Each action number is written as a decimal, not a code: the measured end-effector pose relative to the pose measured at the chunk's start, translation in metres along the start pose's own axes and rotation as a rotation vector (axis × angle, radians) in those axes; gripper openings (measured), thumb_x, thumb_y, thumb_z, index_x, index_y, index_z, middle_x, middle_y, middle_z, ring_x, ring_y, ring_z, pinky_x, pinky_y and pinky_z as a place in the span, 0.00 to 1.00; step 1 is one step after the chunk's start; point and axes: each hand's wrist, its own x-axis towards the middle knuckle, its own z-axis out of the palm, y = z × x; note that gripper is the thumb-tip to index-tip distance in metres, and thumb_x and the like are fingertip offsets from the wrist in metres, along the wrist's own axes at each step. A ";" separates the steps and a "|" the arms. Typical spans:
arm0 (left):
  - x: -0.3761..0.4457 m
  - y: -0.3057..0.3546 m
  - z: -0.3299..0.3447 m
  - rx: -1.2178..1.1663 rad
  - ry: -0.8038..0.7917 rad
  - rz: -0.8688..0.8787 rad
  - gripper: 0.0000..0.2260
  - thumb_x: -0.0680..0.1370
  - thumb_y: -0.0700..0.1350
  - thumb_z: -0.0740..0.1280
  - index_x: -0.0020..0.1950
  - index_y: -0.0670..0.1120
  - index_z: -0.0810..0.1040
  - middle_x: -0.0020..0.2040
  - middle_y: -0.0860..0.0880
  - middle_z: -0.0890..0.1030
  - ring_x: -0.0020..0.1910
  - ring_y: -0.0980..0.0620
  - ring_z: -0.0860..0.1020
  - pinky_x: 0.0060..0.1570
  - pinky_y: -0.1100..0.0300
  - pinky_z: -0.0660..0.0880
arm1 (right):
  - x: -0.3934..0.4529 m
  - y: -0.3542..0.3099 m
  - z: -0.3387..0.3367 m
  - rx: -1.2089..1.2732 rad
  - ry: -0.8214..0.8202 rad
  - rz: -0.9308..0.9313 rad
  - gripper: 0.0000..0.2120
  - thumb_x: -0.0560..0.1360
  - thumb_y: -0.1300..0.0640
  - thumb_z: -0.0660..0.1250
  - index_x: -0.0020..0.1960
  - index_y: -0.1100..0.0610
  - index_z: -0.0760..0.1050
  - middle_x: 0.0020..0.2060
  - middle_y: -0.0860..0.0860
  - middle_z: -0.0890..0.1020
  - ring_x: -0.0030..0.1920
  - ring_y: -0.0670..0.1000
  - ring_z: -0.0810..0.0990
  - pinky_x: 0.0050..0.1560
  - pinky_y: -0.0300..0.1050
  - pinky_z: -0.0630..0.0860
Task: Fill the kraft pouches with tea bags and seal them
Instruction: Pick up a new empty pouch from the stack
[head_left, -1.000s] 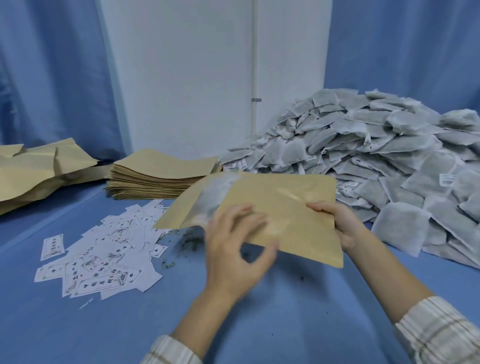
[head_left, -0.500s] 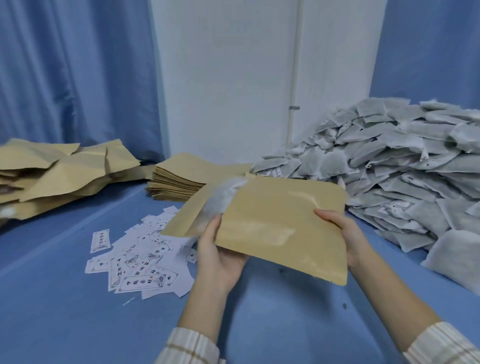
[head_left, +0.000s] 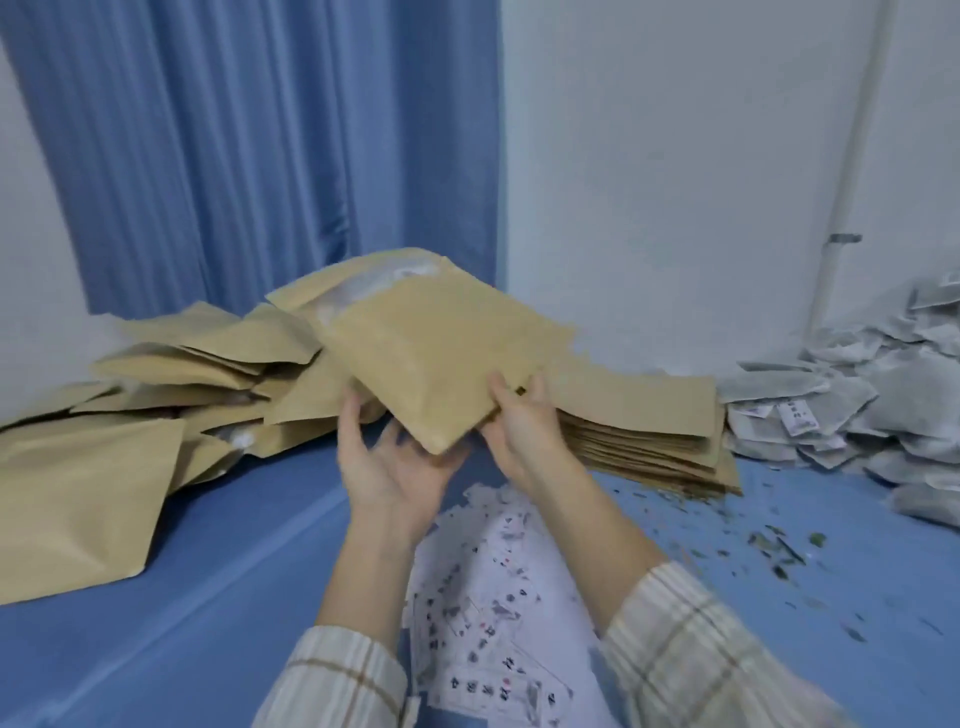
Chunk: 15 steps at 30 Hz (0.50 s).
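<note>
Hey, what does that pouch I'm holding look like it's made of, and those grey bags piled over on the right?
The pouch looks like matte brown kraft paper: dull tan, with soft creases. A pale, shiny patch at its far end suggests a plastic window or lining, but blur leaves that open. The grey bags look like thin, crinkled filter paper or mesh, slightly see-through.

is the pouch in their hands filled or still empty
Filled: the kraft pouch bulges, and white tea bag material shows at its far end.
</note>
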 end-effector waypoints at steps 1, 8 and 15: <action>0.012 0.009 -0.010 0.031 0.104 0.016 0.38 0.70 0.64 0.67 0.74 0.47 0.63 0.71 0.41 0.68 0.66 0.34 0.70 0.63 0.39 0.68 | 0.022 0.010 0.033 -0.062 -0.060 0.127 0.25 0.79 0.51 0.61 0.72 0.53 0.57 0.66 0.56 0.72 0.60 0.57 0.76 0.60 0.53 0.75; 0.059 0.000 -0.031 0.155 0.222 -0.058 0.32 0.75 0.55 0.67 0.74 0.49 0.57 0.70 0.39 0.66 0.54 0.31 0.77 0.51 0.39 0.76 | 0.080 0.055 0.022 -0.697 -0.131 0.214 0.33 0.74 0.36 0.60 0.72 0.55 0.61 0.60 0.50 0.72 0.56 0.50 0.76 0.60 0.48 0.72; 0.095 -0.061 -0.004 0.120 0.202 -0.250 0.34 0.75 0.52 0.68 0.76 0.50 0.54 0.70 0.39 0.67 0.57 0.30 0.75 0.55 0.38 0.74 | 0.107 0.011 -0.102 -2.161 0.092 -0.293 0.34 0.77 0.42 0.57 0.74 0.63 0.53 0.72 0.61 0.60 0.72 0.59 0.57 0.72 0.52 0.53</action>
